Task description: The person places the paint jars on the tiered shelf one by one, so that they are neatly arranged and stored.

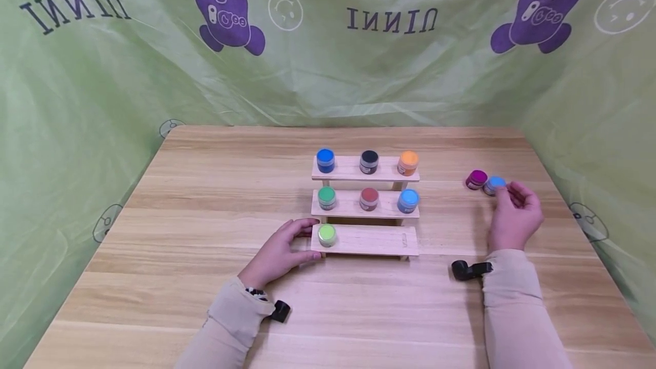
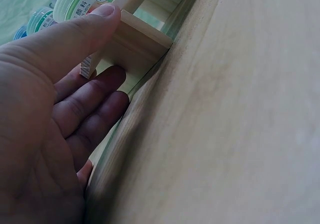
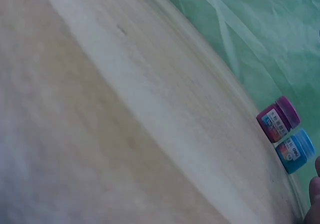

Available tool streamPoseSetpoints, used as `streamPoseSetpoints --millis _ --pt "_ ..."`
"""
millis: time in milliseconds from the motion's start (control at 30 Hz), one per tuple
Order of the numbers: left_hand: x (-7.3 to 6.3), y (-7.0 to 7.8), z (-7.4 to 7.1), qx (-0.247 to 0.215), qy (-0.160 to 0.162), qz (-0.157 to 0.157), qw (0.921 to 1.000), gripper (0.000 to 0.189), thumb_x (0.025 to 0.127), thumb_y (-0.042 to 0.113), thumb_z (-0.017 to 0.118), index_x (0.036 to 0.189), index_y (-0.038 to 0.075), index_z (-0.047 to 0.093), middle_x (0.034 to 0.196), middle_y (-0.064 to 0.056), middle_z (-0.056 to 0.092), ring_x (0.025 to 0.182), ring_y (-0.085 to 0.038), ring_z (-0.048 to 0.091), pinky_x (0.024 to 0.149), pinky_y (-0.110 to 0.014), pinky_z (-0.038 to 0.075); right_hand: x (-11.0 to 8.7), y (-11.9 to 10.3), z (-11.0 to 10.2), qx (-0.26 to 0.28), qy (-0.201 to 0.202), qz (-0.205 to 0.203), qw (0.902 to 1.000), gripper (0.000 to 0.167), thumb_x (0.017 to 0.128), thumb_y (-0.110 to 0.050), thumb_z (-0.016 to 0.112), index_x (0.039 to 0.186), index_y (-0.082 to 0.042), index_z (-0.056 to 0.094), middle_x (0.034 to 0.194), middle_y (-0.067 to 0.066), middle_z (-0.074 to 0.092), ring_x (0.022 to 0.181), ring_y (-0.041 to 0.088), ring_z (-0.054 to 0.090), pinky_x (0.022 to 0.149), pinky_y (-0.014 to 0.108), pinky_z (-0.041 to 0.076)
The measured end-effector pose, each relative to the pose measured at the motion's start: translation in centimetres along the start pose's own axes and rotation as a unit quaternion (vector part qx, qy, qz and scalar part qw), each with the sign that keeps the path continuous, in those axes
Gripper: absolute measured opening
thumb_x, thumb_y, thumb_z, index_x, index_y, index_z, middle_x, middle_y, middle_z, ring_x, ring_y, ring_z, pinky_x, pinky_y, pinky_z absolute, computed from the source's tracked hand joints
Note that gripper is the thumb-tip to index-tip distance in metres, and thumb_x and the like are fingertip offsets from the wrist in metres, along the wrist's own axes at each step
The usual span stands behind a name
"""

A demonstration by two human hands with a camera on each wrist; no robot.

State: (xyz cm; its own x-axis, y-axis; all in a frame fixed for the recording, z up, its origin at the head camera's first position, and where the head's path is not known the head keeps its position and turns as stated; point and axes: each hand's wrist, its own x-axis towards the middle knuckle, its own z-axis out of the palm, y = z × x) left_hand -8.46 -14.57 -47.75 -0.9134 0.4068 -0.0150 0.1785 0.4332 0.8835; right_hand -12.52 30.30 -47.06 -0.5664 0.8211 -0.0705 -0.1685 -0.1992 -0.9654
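Observation:
A three-step wooden rack (image 1: pixel 371 240) stands mid-table with small lidded paint jars on it. My left hand (image 1: pixel 281 250) grips the left end of its lowest step, thumb by the front corner and fingers at the side. Beside that thumb stands a light green paint jar (image 1: pixel 327 235), its label showing in the left wrist view (image 2: pixel 82 3). At the right, my right hand (image 1: pixel 515 215) is by a light blue paint jar (image 1: pixel 493 185), its fingertips overlapping the jar's edge. The right wrist view shows a small gap between the fingers (image 3: pixel 314 191) and the jar. A magenta paint jar (image 1: pixel 476 179) stands against it.
Blue (image 1: pixel 325 160), black (image 1: pixel 369 162) and orange (image 1: pixel 408 163) jars line the top step. Green (image 1: pixel 327 198), brownish-red (image 1: pixel 369 199) and light blue (image 1: pixel 408 201) jars line the middle one. A green curtain (image 1: pixel 318 84) surrounds the table's back and sides.

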Motion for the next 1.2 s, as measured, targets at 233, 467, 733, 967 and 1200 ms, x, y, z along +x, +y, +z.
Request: streamPoseSetpoints --millis 233,467,733,967,1200 --pt "0.1 0.0 0.0 -0.008 0.0 -0.001 1.0 0.067 0.078 0.024 0.089 0.137 0.016 0.058 0.124 -0.003 0.062 0.116 -0.019 0.061 0.106 -0.046 0.043 0.9 0.0 0.0 -0.067 -0.006 0.017 0.9976 0.04 0.086 -0.003 0.075 0.124 -0.006 0.064 0.113 -0.001 0.06 0.098 0.008 0.054 0.093 0.021 0.043" --pt "0.1 -0.1 0.0 -0.003 0.002 0.005 1.0 0.067 0.078 0.024 0.089 0.138 0.017 0.058 0.124 -0.003 0.062 0.117 -0.019 0.061 0.107 -0.046 0.043 2.0 -0.1 0.2 -0.13 -0.034 0.034 0.9904 0.053 0.084 -0.005 0.075 0.135 -0.006 0.058 0.116 -0.004 0.058 0.103 0.006 0.052 0.101 0.021 0.041" --pt "0.1 -0.2 0.1 -0.004 0.002 0.009 1.0 0.067 0.079 0.026 0.088 0.138 0.015 0.058 0.125 -0.004 0.061 0.117 -0.02 0.061 0.105 -0.046 0.044 2.7 -0.3 0.2 -0.206 -0.066 0.054 0.9748 0.061 0.084 -0.012 0.079 0.141 -0.008 0.055 0.102 -0.012 0.055 0.101 0.004 0.053 0.099 0.019 0.043" --pt "0.1 -0.1 0.2 0.001 0.003 0.007 1.0 0.066 0.079 0.026 0.088 0.138 0.017 0.058 0.126 -0.004 0.061 0.117 -0.02 0.061 0.106 -0.047 0.044 3.1 -0.4 -0.1 -0.299 -0.083 0.039 0.95 0.063 0.087 -0.024 0.079 0.143 -0.008 0.055 0.096 -0.015 0.052 0.097 0.002 0.054 0.097 0.019 0.045" --pt "0.1 -0.1 0.0 0.008 0.005 0.014 0.9999 0.067 0.079 0.026 0.088 0.138 0.018 0.058 0.126 -0.002 0.061 0.119 -0.019 0.059 0.109 -0.047 0.04 3.3 0.0 -0.3 -0.306 -0.081 0.021 0.9484 0.06 0.085 -0.025 0.08 0.138 -0.006 0.059 0.091 -0.016 0.054 0.088 -0.002 0.054 0.085 0.014 0.045"
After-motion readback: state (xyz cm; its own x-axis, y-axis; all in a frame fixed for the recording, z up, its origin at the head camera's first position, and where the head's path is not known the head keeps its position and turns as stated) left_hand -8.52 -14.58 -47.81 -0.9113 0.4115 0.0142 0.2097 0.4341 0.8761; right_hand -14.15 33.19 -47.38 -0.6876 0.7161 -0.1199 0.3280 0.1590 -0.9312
